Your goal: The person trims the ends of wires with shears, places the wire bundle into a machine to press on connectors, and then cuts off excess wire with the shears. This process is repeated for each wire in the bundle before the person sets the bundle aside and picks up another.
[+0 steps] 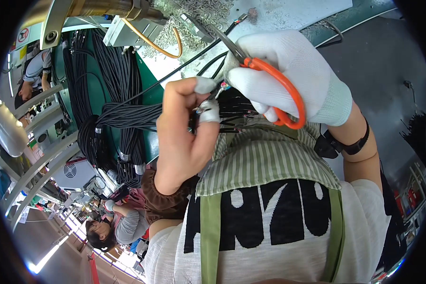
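Wires (224, 86) in small bright colours are showing at the left hand's (180, 128) fingertips, just left of the gloved right hand's (288, 66) thumb and forefinger. Both hands are working close together, with the left one nearer. Fingers are covering much of the wire end, so I cannot tell which way its long axis is running.

The left hand is pinching the wire end between thumb and forefinger, both tips wearing white covers, while its other fingers are curling inward. The right hand is closing around scissors (270, 68), their orange loops sitting against the palm side and reaching below the fingers. The scissors' long axis is slanting from lower right to upper left, so the blades are pointing past the wires and away from the body. Those blades are lying close together. I cannot tell whether the right fingertips are touching the wires.

Behind the hands, a black cable (189, 61) is running diagonally, passing near the blades. Thick cable bundles (132, 113) are lying left of the left hand, and small metal bits (217, 12) are covering part of the bench (298, 12) beyond the blades.
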{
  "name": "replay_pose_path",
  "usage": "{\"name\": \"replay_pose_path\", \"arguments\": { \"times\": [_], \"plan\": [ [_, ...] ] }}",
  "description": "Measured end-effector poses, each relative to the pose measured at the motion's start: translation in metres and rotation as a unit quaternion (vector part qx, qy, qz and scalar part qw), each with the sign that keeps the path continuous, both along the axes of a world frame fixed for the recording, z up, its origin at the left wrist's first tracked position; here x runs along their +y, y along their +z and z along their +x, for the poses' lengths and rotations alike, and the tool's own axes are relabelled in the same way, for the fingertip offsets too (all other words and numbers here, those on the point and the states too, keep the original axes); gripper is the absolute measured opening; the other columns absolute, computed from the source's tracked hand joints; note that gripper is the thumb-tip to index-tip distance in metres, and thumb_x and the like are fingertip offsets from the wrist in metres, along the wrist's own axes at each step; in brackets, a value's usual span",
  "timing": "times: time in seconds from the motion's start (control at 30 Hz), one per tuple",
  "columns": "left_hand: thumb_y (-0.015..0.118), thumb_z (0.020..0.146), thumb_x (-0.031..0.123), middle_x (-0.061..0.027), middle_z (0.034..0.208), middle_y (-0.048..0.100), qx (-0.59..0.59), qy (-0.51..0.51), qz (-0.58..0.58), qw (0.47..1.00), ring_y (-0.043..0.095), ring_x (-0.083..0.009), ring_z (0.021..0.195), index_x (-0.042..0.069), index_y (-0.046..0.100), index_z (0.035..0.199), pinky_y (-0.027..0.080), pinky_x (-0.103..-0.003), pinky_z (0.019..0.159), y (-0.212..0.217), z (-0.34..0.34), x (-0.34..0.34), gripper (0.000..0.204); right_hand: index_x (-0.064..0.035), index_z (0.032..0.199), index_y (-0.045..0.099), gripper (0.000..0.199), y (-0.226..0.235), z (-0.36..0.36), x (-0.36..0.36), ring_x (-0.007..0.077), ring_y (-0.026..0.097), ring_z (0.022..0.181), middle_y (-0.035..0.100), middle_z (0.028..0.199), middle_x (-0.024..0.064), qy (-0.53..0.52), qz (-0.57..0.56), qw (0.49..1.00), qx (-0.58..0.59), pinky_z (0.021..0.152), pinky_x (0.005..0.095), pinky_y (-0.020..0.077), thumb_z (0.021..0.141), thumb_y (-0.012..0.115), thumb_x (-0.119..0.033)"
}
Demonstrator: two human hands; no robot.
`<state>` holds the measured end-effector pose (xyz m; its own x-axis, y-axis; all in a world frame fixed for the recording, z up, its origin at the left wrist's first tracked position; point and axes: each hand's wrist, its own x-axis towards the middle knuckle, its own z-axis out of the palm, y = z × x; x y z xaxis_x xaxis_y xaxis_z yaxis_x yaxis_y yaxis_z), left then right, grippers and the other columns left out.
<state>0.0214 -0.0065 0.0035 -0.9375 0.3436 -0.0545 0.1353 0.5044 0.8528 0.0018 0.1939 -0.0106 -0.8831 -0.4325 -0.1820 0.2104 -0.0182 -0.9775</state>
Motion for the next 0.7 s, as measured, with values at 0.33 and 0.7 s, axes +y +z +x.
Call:
{"name": "replay_pose_path", "arguments": {
  "times": [0.33, 0.7],
  "plan": [
    [0.056, 0.079, -0.01, -0.001, 0.088, 0.055, -0.081, 0.08, 0.219, 0.969, 0.047, -0.003, 0.074, 0.001, 0.049, 0.098, 0.037, -0.016, 0.065, 0.002, -0.013, -0.001, 0.023, -0.0048, 0.091, 0.063, 0.018, -0.022, 0.016, -0.022, 0.0156, 0.054, 0.048, 0.054, 0.06, 0.0044, -0.214, 0.235, 0.87, 0.375, 0.045, 0.0259, 0.0414, 0.078, 0.069, -0.016],
    [0.059, 0.079, -0.009, 0.0015, 0.083, 0.055, -0.025, 0.117, 0.204, 0.972, 0.043, 0.0007, 0.069, 0.0, 0.051, 0.094, 0.034, -0.013, 0.059, -0.003, -0.014, 0.007, 0.019, -0.006, 0.084, 0.064, 0.015, -0.021, 0.033, -0.023, 0.0237, 0.056, 0.052, 0.055, 0.061, 0.0055, -0.117, 0.181, 0.924, 0.316, 0.047, 0.0325, 0.0429, 0.072, 0.072, -0.01]
  ]
}}
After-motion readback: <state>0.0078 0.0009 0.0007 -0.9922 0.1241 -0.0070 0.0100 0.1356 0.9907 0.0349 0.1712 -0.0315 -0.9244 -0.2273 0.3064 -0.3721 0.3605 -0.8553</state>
